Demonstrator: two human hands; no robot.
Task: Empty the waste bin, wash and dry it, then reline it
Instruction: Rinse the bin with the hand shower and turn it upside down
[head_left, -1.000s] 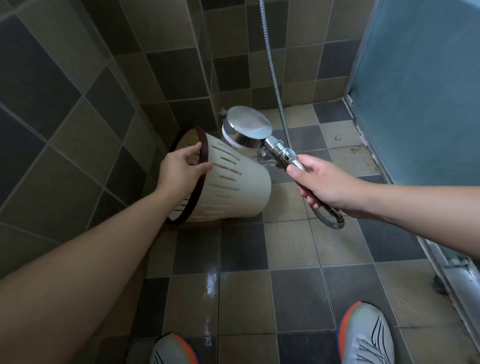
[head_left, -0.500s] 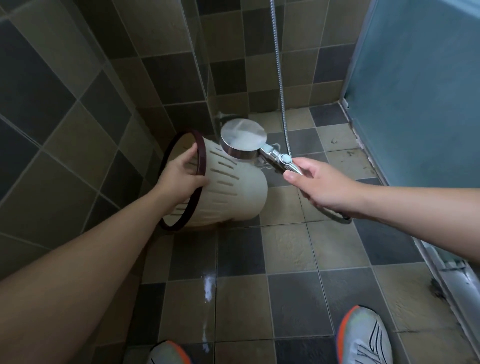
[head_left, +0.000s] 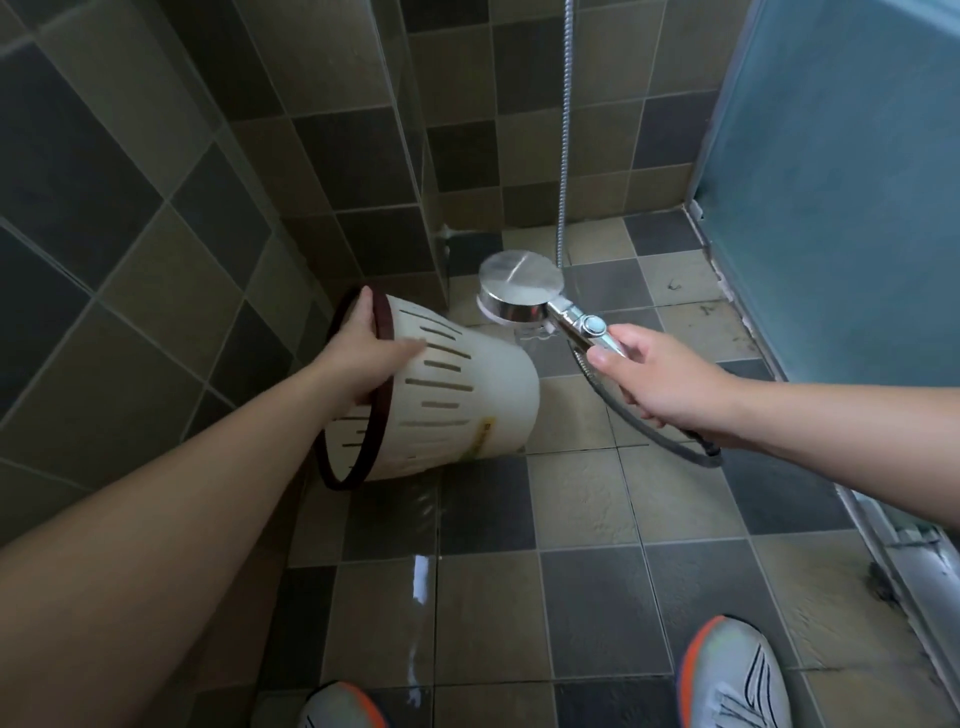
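Observation:
A cream slotted waste bin (head_left: 467, 410) with a dark red rim is tipped on its side above the tiled floor, mouth toward the left wall. My left hand (head_left: 363, 358) grips its rim, thumb on the outer wall and fingers over the edge. My right hand (head_left: 660, 384) holds the handle of a chrome shower head (head_left: 519, 291), which hovers just right of the bin's upper side with its face turned down. No spray is visible from it.
A metal hose (head_left: 563, 156) hangs down the back wall and loops under my right hand. Tiled walls close in at left and back. A blue glass panel (head_left: 831, 182) stands at right. The floor (head_left: 571, 499) shows wet patches; my shoes (head_left: 732, 675) are at the bottom.
The bin has sunk lower and tipped further, its base swinging right and down. The shower head has drifted right, away from the bin's top.

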